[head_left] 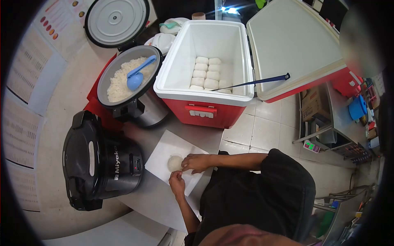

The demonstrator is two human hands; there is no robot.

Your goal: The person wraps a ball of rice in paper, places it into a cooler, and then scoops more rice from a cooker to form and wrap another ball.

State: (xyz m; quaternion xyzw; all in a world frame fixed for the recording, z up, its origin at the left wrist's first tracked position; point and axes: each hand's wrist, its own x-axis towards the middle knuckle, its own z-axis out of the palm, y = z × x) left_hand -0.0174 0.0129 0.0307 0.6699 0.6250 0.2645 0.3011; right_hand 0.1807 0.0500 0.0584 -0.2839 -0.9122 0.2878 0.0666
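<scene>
A rounded mound of white rice (pixel 175 163) lies on a sheet of white paper (pixel 161 158) on the metal table. My right hand (pixel 197 162) is at the right side of the mound, fingers bent and close to the rice. Just below the mound is my left hand (pixel 177 184), its fingers drawn together over the paper. The two hands' fingertips are close to each other. Whatever lies between the fingers is too small to make out.
A rice cooker (pixel 108 86) full of rice holds a blue scoop (pixel 134 81). A closed black cooker (pixel 102 162) stands left of the paper. Behind it, a red cooler (pixel 205 110) contains several white bundles (pixel 206 74); tongs (pixel 250 83) rest across its rim. Its lid (pixel 295 45) hangs open rightward.
</scene>
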